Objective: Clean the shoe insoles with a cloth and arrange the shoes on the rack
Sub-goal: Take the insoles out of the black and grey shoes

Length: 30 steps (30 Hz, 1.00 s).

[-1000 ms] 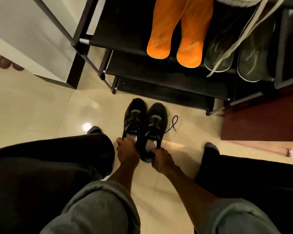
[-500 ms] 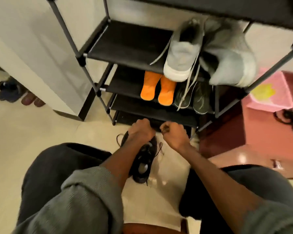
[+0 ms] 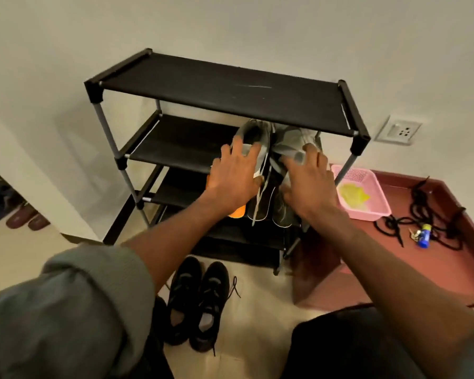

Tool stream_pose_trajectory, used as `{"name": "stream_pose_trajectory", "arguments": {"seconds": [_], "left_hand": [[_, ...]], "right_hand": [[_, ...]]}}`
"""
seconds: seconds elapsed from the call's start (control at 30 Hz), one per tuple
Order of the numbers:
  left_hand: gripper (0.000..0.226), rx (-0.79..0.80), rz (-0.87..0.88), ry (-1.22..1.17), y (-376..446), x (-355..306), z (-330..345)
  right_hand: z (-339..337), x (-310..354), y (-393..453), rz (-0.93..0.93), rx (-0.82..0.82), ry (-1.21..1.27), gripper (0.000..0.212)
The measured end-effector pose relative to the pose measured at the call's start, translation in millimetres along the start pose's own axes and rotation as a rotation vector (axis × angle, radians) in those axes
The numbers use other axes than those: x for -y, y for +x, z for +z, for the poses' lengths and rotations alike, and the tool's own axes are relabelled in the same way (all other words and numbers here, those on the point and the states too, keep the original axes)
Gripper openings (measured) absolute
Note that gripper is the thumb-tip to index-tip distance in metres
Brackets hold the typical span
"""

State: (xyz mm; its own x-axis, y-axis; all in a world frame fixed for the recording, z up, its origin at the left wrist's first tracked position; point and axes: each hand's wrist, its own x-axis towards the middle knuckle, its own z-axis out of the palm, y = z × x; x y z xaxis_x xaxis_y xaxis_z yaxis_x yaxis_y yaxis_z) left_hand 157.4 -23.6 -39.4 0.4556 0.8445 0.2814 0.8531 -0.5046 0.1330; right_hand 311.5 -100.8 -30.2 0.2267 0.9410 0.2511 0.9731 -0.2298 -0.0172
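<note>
A person crouched before a black four-tier fabric shoe rack with grey metal poles reaches both arms toward a pair of grey lace-up sneakers standing on the second shelf from the top, at its right end. The left hand lies over the left sneaker with fingers spread and reaching onto its collar; the right hand covers the right sneaker the same way, fingertips touching the grey upper. Both hands look released rather than clenched, and motion blur leaves it unclear whether either has begun to grasp.

A pair of black lace-up trainers sits on the pale tiled floor near the person, in front of the rack, heels toward the camera, one lace trailing right. One shelf below the grey pair, orange footwear and dark green shoes show partly behind the arms. Right of the rack, a pink plastic basket holding a yellow cloth rests on a maroon low platform, near tangled black cords.

The risks, judging from this position: the grey sneakers' loose white laces hang down over the shelf below and could snag on the shoes there or the frame if the pair is lifted fast. An open-handed lift could also let a sneaker tip off the shelf edge onto the black trainers.
</note>
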Motion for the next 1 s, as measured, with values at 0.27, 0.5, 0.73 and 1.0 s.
{"name": "stream_pose_trajectory", "arguments": {"seconds": [0.27,0.5,0.73,1.0], "left_hand": [[0.039,0.113,-0.095,-0.151,47.4,-3.6,-1.4],[0.03,0.054,-0.19,-0.224,27.3,-9.0,-8.1],[0.041,0.055,-0.283,-0.357,-46.5,-17.8,-28.3],[0.029,0.136,-0.268,-0.351,-189.3,-54.3,-9.7]], "right_hand": [[21.3,-3.1,29.1,-0.023,0.176,-0.445,0.064],[0.5,-7.0,23.9,0.079,0.066,-0.171,0.051],[-16.7,-1.9,-46.8,0.296,-0.101,0.511,0.03],[9.4,32.8,-191.3,0.363,0.0,0.613,0.015]]}}
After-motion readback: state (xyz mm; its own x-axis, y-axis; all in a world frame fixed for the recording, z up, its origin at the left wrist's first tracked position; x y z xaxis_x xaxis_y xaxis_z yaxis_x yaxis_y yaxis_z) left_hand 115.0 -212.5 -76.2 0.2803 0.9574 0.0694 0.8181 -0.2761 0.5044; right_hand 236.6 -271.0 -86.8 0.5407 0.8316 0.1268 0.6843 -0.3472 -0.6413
